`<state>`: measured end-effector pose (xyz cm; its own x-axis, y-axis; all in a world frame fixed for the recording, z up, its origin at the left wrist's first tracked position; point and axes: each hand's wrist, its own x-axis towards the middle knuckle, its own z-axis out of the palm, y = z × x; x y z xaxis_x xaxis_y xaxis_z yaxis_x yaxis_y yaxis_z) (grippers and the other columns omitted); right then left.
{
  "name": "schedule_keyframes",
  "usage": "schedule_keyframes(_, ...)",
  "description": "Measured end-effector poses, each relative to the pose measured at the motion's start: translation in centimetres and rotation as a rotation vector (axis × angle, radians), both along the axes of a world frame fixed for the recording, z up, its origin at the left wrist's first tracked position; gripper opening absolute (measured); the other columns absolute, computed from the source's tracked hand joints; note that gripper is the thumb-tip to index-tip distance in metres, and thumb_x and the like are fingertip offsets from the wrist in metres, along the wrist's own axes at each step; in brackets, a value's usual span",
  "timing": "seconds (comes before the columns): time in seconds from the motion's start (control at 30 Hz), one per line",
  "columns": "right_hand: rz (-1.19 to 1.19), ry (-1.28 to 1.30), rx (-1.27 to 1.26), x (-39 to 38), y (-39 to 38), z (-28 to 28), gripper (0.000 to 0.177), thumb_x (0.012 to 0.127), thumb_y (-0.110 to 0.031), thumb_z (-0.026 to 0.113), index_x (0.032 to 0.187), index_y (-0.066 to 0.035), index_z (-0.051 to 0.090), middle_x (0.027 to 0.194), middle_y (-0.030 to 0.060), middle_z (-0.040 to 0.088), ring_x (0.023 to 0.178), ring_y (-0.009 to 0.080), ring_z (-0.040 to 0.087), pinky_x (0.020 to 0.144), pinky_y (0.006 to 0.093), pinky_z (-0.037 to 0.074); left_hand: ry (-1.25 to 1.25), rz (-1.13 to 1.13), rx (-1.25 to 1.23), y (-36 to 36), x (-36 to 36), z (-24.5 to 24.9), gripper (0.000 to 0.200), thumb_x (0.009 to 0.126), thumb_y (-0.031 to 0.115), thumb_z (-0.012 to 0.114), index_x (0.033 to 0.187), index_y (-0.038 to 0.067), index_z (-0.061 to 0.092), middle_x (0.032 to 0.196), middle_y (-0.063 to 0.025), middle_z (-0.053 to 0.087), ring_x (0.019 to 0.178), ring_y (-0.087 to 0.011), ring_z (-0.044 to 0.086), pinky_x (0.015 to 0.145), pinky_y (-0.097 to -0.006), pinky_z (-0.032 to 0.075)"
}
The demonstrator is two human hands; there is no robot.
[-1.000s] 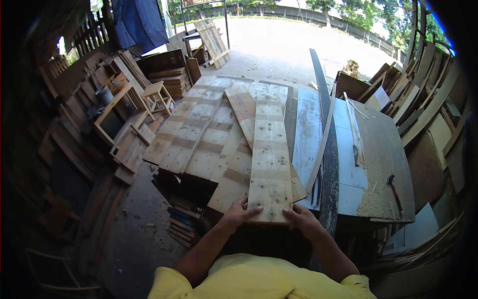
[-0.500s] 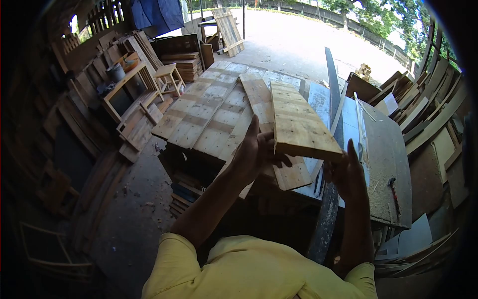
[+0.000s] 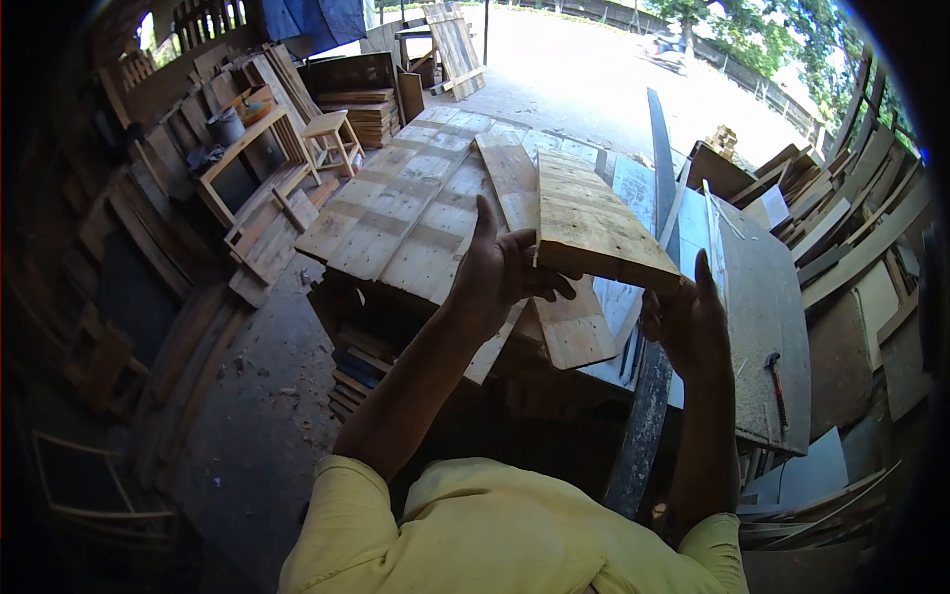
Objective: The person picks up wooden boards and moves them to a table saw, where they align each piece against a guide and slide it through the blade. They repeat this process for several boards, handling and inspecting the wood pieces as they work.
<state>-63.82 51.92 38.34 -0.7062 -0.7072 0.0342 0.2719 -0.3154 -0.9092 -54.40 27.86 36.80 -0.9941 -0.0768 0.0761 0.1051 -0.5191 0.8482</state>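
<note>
A thick pale wooden board point(image 3: 604, 218) is raised above the worktable, its near end held between my two hands. My left hand point(image 3: 498, 269) supports its near left corner, thumb pointing up and fingers reaching under the edge. At the near right corner, my right hand point(image 3: 693, 322) touches the underside, with its thumb raised beside the board. Beneath lies a longer plank point(image 3: 574, 332), set diagonally across the table. The planked tabletop point(image 3: 396, 213) spreads out to the left. A long dark metal-like bar point(image 3: 643, 436) runs beside my right forearm.
A hammer point(image 3: 777, 389) lies on the grey board point(image 3: 772, 297) at the right. Wooden offcuts lean along the right side. At the left are a small stool point(image 3: 327, 127), a wooden frame with a bucket point(image 3: 227, 126), and stacked planks point(image 3: 361, 117). Debris dots the floor.
The near end of the board has risen slightly, with both hands moving up along with it. A blurred vehicle has appeared in the bright yard.
</note>
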Motion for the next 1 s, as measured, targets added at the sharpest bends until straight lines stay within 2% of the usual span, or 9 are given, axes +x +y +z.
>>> schedule_keyframes(0.37, -0.013, 0.008, 0.048, -0.3, 0.1, 0.2, 0.069, 0.097, -0.062, 0.037, 0.112, 0.003, 0.056, 0.067, 0.0046, 0.059, 0.053, 0.0130, 0.057, 0.052, 0.0265, 0.046, 0.014, -0.018, -0.017, -0.2, 0.1, -0.2, 0.106, 0.086, 0.079, 0.001, 0.121, -0.005, 0.056, 0.097, -0.0214, 0.069, 0.078, -0.0259, 0.070, 0.076, -0.0346, 0.053)
schedule_keyframes(0.43, -0.014, -0.001, 0.060, -0.1, -0.1, -0.1, 0.070, 0.097, -0.062, 0.036, 0.112, 0.003, 0.057, 0.067, 0.0039, 0.058, 0.054, 0.0124, 0.056, 0.052, 0.0264, 0.046, -0.011, 0.006, 0.043, -0.3, 0.3, -0.4, 0.092, 0.094, 0.070, 0.016, 0.122, -0.008, 0.053, 0.096, -0.0200, 0.069, 0.075, -0.0304, 0.069, 0.071, -0.0368, 0.054)
schedule_keyframes(0.47, -0.007, -0.012, 0.075, 0.1, -0.1, -0.2, 0.070, 0.097, -0.063, 0.034, 0.111, 0.002, 0.058, 0.067, 0.0032, 0.058, 0.055, 0.0117, 0.056, 0.053, 0.0262, 0.046, -0.018, -0.028, 0.027, -0.2, 0.5, -0.4, 0.092, 0.094, 0.070, 0.016, 0.122, -0.008, 0.053, 0.096, -0.0200, 0.069, 0.075, -0.0304, 0.069, 0.071, -0.0368, 0.054)
schedule_keyframes(0.53, 0.006, -0.030, 0.108, 0.2, -0.2, -0.5, 0.071, 0.097, -0.063, 0.033, 0.111, 0.001, 0.060, 0.068, 0.0023, 0.057, 0.058, 0.0108, 0.055, 0.054, 0.0254, 0.045, -0.057, 0.084, 0.040, -0.1, 0.9, -0.3, 0.083, 0.097, 0.065, 0.025, 0.121, -0.009, 0.053, 0.095, -0.0207, 0.069, 0.073, -0.0316, 0.069, 0.067, -0.0375, 0.056)
schedule_keyframes(0.63, 0.012, -0.066, 0.102, -0.2, -0.1, -0.8, 0.072, 0.097, -0.063, 0.032, 0.109, 0.002, 0.060, 0.068, 0.0028, 0.057, 0.058, 0.0110, 0.055, 0.054, 0.0253, 0.045, -0.052, 0.005, 0.107, -0.7, 1.1, -0.9, 0.072, 0.098, 0.057, 0.034, 0.121, -0.008, 0.053, 0.095, -0.0222, 0.068, 0.072, -0.0331, 0.068, 0.066, -0.0387, 0.056)
schedule_keyframes(0.7, 0.046, -0.057, 0.098, -0.1, -0.3, -0.7, 0.072, 0.097, -0.063, 0.033, 0.107, 0.003, 0.059, 0.068, 0.0037, 0.057, 0.058, 0.0117, 0.056, 0.055, 0.0260, 0.045, -0.068, 0.096, 0.113, -0.6, 1.5, -0.4, 0.060, 0.097, 0.046, 0.045, 0.120, -0.009, 0.053, 0.096, -0.0232, 0.068, 0.072, -0.0339, 0.068, 0.065, -0.0393, 0.055)
schedule_keyframes(0.8, 0.022, -0.027, 0.135, -0.4, -0.4, -0.8, 0.077, 0.097, -0.065, 0.029, 0.108, 0.004, 0.062, 0.068, 0.0045, 0.059, 0.057, 0.0103, 0.056, 0.055, 0.0252, 0.046, -0.063, 0.147, 0.112, -0.3, 1.4, 0.0, 0.053, 0.094, 0.038, 0.053, 0.119, -0.008, 0.054, 0.096, -0.0231, 0.068, 0.072, -0.0340, 0.068, 0.065, -0.0394, 0.055)
schedule_keyframes(0.97, 0.013, -0.027, 0.128, -1.1, 0.2, -1.4, 0.078, 0.097, -0.065, 0.029, 0.111, 0.006, 0.060, 0.070, 0.0066, 0.061, 0.060, 0.0108, 0.059, 0.057, 0.0246, 0.048, -0.064, 0.123, 0.084, -0.1, 1.1, -0.1, 0.050, 0.094, 0.038, 0.053, 0.117, -0.006, 0.054, 0.097, -0.0221, 0.067, 0.073, -0.0324, 0.068, 0.064, -0.0387, 0.054)
schedule_keyframes(1.0, 0.013, -0.024, 0.133, -1.1, 0.4, -1.5, 0.074, 0.097, -0.061, 0.035, 0.113, 0.007, 0.059, 0.076, 0.0089, 0.063, 0.066, 0.0132, 0.063, 0.061, 0.0261, 0.052, -0.053, 0.099, 0.067, -0.2, 1.0, -0.3, 0.049, 0.094, 0.038, 0.052, 0.116, -0.005, 0.054, 0.098, -0.0216, 0.067, 0.074, -0.0316, 0.068, 0.064, -0.0385, 0.054)
